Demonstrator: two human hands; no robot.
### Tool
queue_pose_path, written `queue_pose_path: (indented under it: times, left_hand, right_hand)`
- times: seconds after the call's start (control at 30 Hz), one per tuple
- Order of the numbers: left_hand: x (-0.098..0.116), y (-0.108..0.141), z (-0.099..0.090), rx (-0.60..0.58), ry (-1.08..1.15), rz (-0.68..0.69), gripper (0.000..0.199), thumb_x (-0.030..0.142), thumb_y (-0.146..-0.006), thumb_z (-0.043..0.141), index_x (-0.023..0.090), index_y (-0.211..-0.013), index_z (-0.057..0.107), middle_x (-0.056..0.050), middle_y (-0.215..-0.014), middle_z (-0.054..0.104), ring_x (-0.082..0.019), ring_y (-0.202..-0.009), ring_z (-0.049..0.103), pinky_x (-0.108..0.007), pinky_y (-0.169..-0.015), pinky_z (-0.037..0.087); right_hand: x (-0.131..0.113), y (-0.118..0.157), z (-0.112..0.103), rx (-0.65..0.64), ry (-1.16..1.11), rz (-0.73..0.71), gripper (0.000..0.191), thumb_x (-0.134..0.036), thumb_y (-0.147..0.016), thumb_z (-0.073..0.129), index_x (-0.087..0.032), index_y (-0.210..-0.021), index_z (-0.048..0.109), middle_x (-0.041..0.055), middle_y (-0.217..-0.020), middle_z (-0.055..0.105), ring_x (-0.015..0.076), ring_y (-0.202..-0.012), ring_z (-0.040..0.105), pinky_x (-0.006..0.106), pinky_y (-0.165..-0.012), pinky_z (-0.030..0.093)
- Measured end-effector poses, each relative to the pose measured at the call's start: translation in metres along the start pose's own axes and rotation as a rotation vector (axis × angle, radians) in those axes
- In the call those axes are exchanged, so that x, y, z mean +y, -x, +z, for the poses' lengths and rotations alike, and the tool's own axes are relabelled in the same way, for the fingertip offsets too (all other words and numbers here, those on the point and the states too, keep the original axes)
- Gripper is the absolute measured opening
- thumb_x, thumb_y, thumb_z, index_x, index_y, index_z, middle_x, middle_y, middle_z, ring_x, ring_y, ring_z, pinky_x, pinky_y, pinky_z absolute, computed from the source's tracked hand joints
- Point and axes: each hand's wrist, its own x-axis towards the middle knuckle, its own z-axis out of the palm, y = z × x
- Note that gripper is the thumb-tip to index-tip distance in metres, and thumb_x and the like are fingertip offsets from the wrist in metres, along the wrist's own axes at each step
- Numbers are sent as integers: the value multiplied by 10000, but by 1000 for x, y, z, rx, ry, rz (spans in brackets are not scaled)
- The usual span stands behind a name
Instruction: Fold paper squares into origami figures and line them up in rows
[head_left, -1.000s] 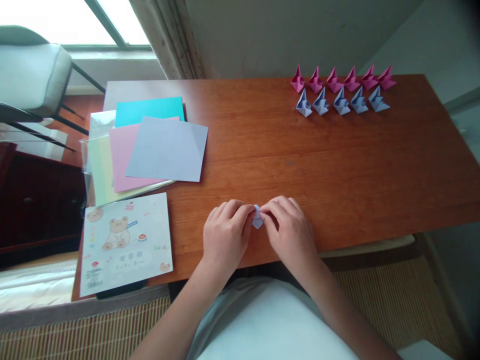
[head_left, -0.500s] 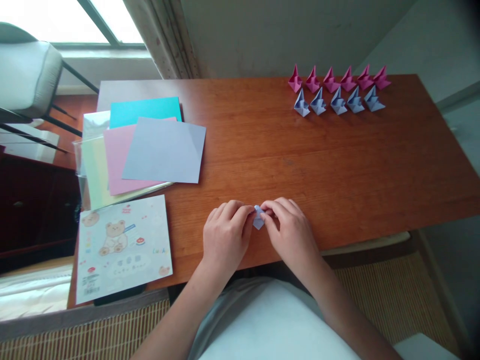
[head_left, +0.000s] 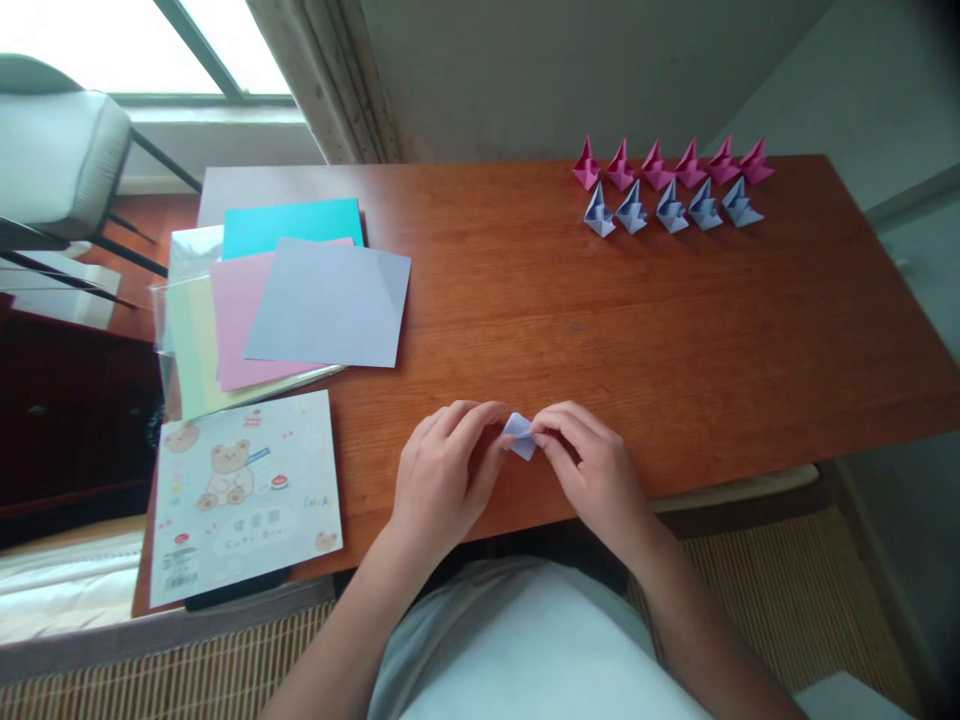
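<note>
A small folded piece of pale lavender paper (head_left: 519,436) is held between my two hands, close to the table's front edge. My left hand (head_left: 448,462) pinches its left side with thumb and forefinger. On the right side, the thumb and fingertips of my right hand (head_left: 589,455) are closed on the paper. My fingertips cover part of its left and right edges. Far off at the back right stand a row of pink folded-paper figures (head_left: 657,170) and, in front of it, a row of lavender folded-paper figures (head_left: 671,210).
On the left of the wooden table (head_left: 480,300) lie a lavender sheet (head_left: 330,305), a pink sheet (head_left: 236,320), a turquoise sheet (head_left: 292,220) and yellowish sheets (head_left: 191,350). A bear-printed cover (head_left: 247,500) lies nearer me. A chair (head_left: 60,150) stands beyond the table's left end.
The small folded paper has turned and shows a wider, flatter face. My hands are slightly farther apart, still pinching it. The view has shifted a little.
</note>
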Motion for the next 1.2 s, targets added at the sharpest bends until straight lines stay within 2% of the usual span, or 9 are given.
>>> queue_pose_path:
  times: [0.1, 0.23, 0.37, 0.5, 0.67, 0.73, 0.93, 1.07, 1.2]
  left_hand:
    - [0, -1, -10, -9, 158, -73, 208, 297, -1006, 535, 187, -1094, 688, -63, -1069, 756, -190, -930, 696, -295, -812, 508]
    - [5, -3, -15, -114, 334, -193, 226, 309, -973, 582, 180, -1086, 730, -35, -877, 776, -142, -675, 670, -251, -653, 508]
    - [13, -3, -12, -220, 689, -292, 216, 300, -942, 621, 158, -1059, 735, -52, -875, 781, -169, -756, 722, -247, -691, 565]
    - [18, -3, -7, -197, 725, -305, 165, 280, -921, 649, 161, -976, 749, -50, -825, 776, -170, -738, 726, -241, -675, 577]
    - [22, -1, -1, -81, 713, -307, 117, 245, -887, 675, 172, -940, 749, -49, -792, 778, -168, -688, 725, -236, -627, 580]
    - [23, 0, 3, -20, 711, -315, 100, 238, -874, 689, 176, -933, 742, -48, -815, 781, -171, -708, 735, -238, -650, 592]
    - [24, 5, 18, 110, 782, -363, 114, 228, -856, 721, 190, -954, 678, -31, -891, 758, -163, -808, 756, -226, -739, 607]
    - [27, 6, 23, 78, 896, -409, 126, 250, -878, 694, 198, -929, 592, -34, -885, 752, -186, -848, 763, -247, -724, 620]
    - [28, 2, 21, -3, 845, -406, 130, 268, -886, 684, 179, -978, 663, -62, -943, 773, -203, -867, 762, -279, -764, 628]
  right_hand:
    - [4, 6, -4, 16, -41, -119, 131, -121, -990, 552, -223, -1008, 632, 42, -986, 675, 162, -929, 656, 281, -839, 512]
    - [5, 12, -8, 31, -40, -285, 203, -72, -958, 590, -224, -1080, 648, 56, -1034, 697, 163, -987, 674, 280, -883, 533]
    - [3, 14, -11, 50, -32, -349, 240, -56, -931, 623, -232, -1089, 664, 60, -1037, 706, 168, -981, 683, 297, -876, 555]
    - [1, 13, -13, 26, -72, -272, 178, -132, -936, 639, -271, -1035, 691, 49, -1081, 691, 185, -1013, 678, 325, -853, 577]
    - [0, 14, -9, 111, -282, 76, 96, -241, -960, 604, -242, -1037, 663, 47, -1007, 669, 177, -879, 668, 300, -716, 570]
    - [-2, 15, -8, 146, -291, 132, 71, -254, -964, 595, -230, -999, 651, 28, -914, 664, 164, -797, 647, 285, -678, 538]
    - [-16, 17, -7, 84, -102, 82, 169, -257, -960, 593, -211, -797, 591, -25, -691, 565, 119, -606, 517, 254, -577, 403]
    - [-18, 15, -1, 95, 44, 23, 146, -217, -959, 565, -207, -817, 594, -5, -710, 586, 137, -638, 541, 267, -609, 410]
    - [-13, 13, 1, 156, 164, -61, 128, -189, -970, 541, -211, -865, 611, 26, -761, 639, 167, -705, 587, 293, -678, 453]
